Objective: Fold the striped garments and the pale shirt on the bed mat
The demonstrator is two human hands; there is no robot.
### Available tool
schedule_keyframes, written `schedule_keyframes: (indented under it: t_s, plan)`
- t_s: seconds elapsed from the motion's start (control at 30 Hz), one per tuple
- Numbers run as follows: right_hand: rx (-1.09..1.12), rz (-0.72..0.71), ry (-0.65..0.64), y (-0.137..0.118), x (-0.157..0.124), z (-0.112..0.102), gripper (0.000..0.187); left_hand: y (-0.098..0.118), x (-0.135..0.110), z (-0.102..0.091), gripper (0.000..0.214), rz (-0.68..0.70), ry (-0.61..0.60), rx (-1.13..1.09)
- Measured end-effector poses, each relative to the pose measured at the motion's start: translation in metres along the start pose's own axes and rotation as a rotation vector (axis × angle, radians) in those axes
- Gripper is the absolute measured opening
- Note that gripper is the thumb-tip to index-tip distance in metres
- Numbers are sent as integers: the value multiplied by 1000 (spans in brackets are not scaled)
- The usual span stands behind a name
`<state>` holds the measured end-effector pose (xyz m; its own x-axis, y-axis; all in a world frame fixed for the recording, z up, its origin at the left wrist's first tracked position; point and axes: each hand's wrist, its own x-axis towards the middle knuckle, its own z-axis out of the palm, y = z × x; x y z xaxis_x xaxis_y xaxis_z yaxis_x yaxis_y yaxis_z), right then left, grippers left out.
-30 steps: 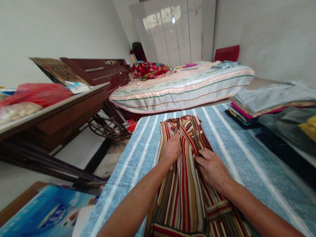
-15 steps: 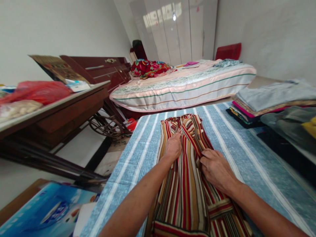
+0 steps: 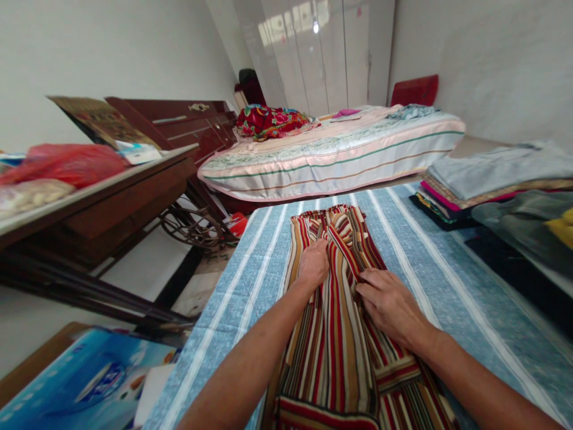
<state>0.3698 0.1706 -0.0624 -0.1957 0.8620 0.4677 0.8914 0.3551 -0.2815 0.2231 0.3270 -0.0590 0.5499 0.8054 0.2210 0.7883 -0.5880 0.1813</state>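
A garment (image 3: 333, 352) with red, tan, black and cream stripes lies lengthwise on a blue cloth with white stripes (image 3: 242, 280). Its gathered top edge points away from me, and a diagonal strip of fabric crosses just below it. My left hand (image 3: 314, 263) is closed on the fabric near the upper middle; its fingertips are partly hidden. On the garment's right side, my right hand (image 3: 388, 301) pinches the fabric with curled fingers. The lower end of the garment runs out of view at the bottom.
Folded clothes (image 3: 496, 179) are stacked at the right, beside a dark grey garment (image 3: 523, 224). To the left stand a table (image 3: 134, 197) bearing a red plastic bag (image 3: 71, 170) and, below, a blue box (image 3: 89, 382). A bed (image 3: 335, 161) lies beyond.
My right hand has shifted slightly left along with the fabric it pinches. My left hand stays in nearly the same place on the garment.
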Motion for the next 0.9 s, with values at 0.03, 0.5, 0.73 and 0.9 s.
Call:
schedule_keyframes:
  t_s: [0.03, 0.5, 0.73, 0.9]
  plan:
    - [-8, 0, 12, 0, 0, 1, 27, 0, 0, 0, 31, 1, 0, 0]
    - [-35, 86, -103, 7, 0, -8, 19, -2, 0, 2, 29, 32, 11, 11]
    - [51, -64, -25, 12, -5, 0, 31, -1, 1, 1, 29, 35, 4, 20]
    - [54, -98, 48, 11, -4, 1, 24, 0, 1, 1, 28, 33, -1, 22]
